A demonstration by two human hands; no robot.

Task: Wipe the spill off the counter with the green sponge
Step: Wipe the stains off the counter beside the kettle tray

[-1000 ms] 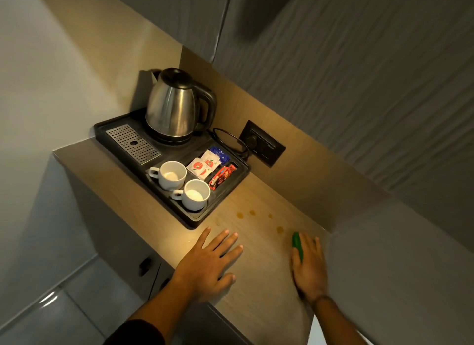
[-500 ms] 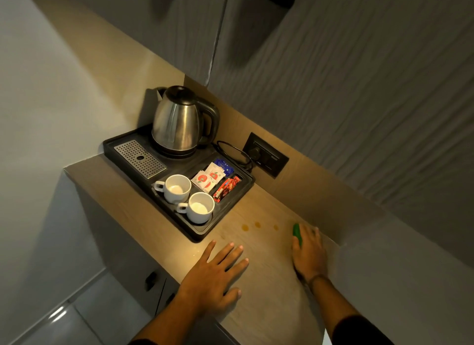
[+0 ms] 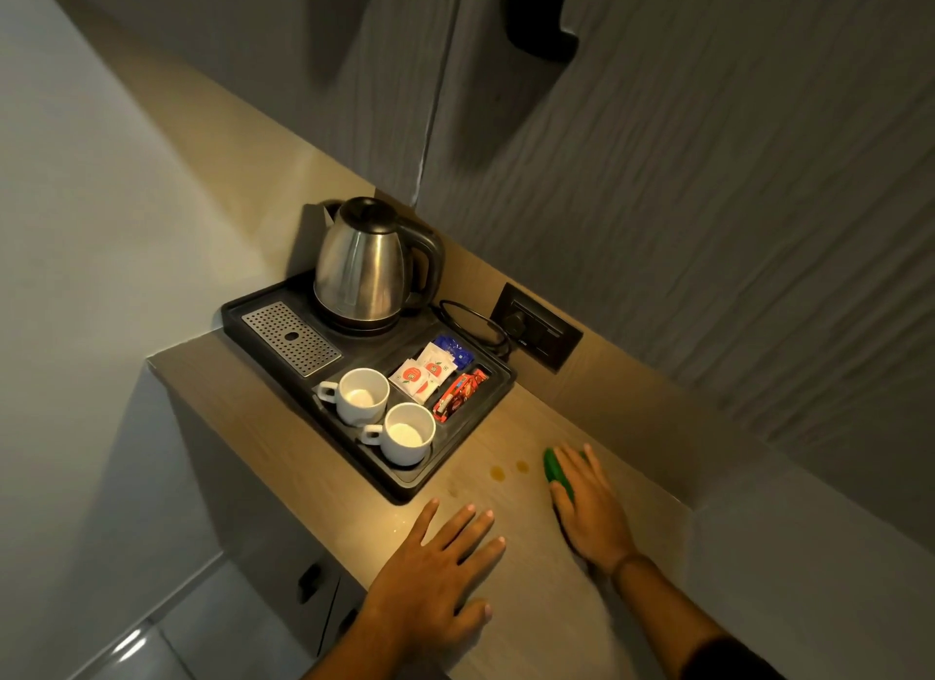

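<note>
The green sponge (image 3: 554,472) lies on the wooden counter (image 3: 536,603) under my right hand (image 3: 589,507), which presses down on it with the fingers spread over its top; only its left edge shows. Two small brown spill drops (image 3: 508,469) sit on the counter just left of the sponge, close to the tray's corner. My left hand (image 3: 437,573) rests flat on the counter near the front edge, fingers apart, holding nothing.
A black tray (image 3: 405,482) stands at the left with a steel kettle (image 3: 367,264), two white cups (image 3: 384,416), sachets (image 3: 430,376) and a drip grille. A wall socket (image 3: 539,332) with the kettle's cord is behind. A wall closes the counter's right end.
My right hand has pushed the sponge leftward across the counter toward the tray; fewer brown drops show now. My left hand stays flat. The camera has tilted up.
</note>
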